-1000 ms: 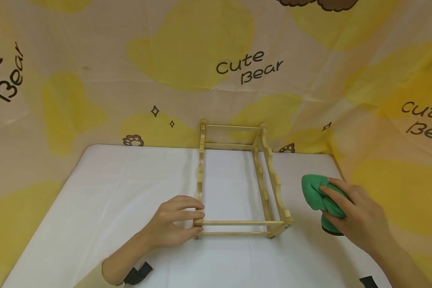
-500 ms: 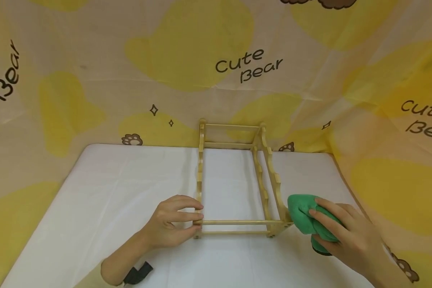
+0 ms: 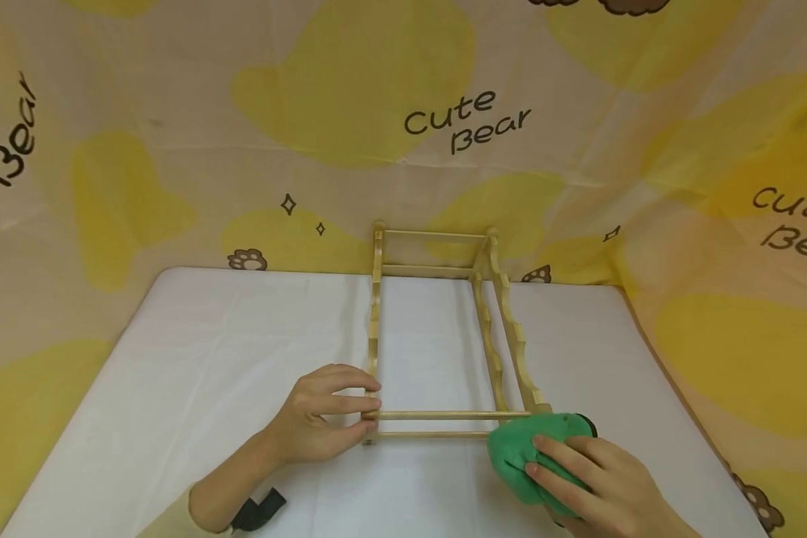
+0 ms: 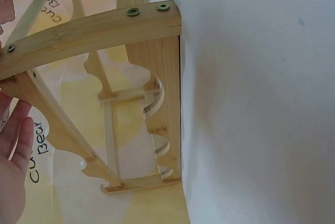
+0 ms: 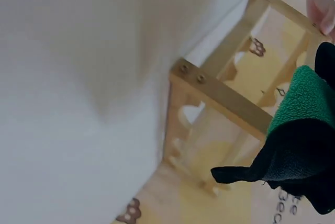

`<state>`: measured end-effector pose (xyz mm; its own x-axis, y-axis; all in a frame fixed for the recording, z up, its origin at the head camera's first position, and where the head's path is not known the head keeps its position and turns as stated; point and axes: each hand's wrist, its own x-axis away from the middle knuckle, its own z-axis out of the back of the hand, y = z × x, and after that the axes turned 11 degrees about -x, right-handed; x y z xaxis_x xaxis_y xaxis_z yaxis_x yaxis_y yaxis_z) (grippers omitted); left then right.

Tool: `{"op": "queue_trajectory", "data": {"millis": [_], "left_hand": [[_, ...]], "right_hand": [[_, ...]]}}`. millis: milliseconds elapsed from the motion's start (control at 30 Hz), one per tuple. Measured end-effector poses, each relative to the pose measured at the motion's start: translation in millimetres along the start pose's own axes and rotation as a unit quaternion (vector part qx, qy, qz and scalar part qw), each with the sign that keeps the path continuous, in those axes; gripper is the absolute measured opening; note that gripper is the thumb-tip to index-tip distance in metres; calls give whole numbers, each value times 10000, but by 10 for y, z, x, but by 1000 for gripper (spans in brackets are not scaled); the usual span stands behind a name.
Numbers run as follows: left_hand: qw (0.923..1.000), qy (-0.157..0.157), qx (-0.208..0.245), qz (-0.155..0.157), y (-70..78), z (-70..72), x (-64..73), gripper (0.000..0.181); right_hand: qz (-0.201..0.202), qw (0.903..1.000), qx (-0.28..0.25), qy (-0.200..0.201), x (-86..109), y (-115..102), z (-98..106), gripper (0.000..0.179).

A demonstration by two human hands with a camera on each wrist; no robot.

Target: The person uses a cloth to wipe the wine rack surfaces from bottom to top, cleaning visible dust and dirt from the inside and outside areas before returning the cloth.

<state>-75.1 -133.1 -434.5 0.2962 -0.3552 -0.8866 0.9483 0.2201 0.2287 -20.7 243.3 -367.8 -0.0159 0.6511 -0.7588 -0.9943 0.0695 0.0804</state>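
Note:
A light bamboo rack (image 3: 374, 321) with scalloped side rails and thin cross rods stands on the white tabletop, its far end near the back wall. My left hand (image 3: 317, 415) pinches its near left corner between fingers and thumb. My right hand (image 3: 601, 478) grips a bunched green cloth (image 3: 519, 452) against the near right corner, which the cloth covers. In the right wrist view the cloth (image 5: 303, 98) shows a fuzzy green face and a black side, overlapping the rack's upper rail (image 5: 235, 101). The left wrist view shows the rack's end (image 4: 89, 35) with metal screws.
A white-covered table (image 3: 242, 336) lies under the rack. Yellow and cream printed fabric (image 3: 350, 97) rises behind it and at both sides. A black strap end (image 3: 261, 510) hangs by the left wrist.
My right hand has carried the green cloth left and toward me, from beside the rack onto its near right corner. My left hand keeps its hold on the left corner.

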Motion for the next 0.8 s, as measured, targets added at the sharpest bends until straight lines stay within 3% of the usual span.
{"op": "queue_trajectory", "data": {"millis": [67,233,367,433,500,600,733,800], "left_hand": [[10000,2,-7,-7,-1,1,-1,11],[10000,17,6,-23,-1,-1,-8,11],[10000,29,27,-32,4,1,-12,11],[10000,30,24,-25,11,1,-12,11],[10000,39,31,-30,10,3,-13,11],[10000,31,36,-24,13,4,-16,11],[10000,46,33,-29,13,1,-16,11],[10000,62,27,-34,12,0,-15,10]], "right_hand": [[-55,9997,-99,-217,72,-16,-50,25],[-702,9916,100,-1086,365,-76,-174,32],[-1353,9754,97,-1738,533,-104,-246,40],[-1605,9650,57,-2076,575,-104,-266,29],[-1772,9552,70,-2368,600,-99,-288,43],[-1812,9497,124,-2551,616,-80,-333,81],[-1667,9520,187,-2559,625,-45,-409,83],[-1587,9534,197,-2557,616,-34,-449,76]]}}
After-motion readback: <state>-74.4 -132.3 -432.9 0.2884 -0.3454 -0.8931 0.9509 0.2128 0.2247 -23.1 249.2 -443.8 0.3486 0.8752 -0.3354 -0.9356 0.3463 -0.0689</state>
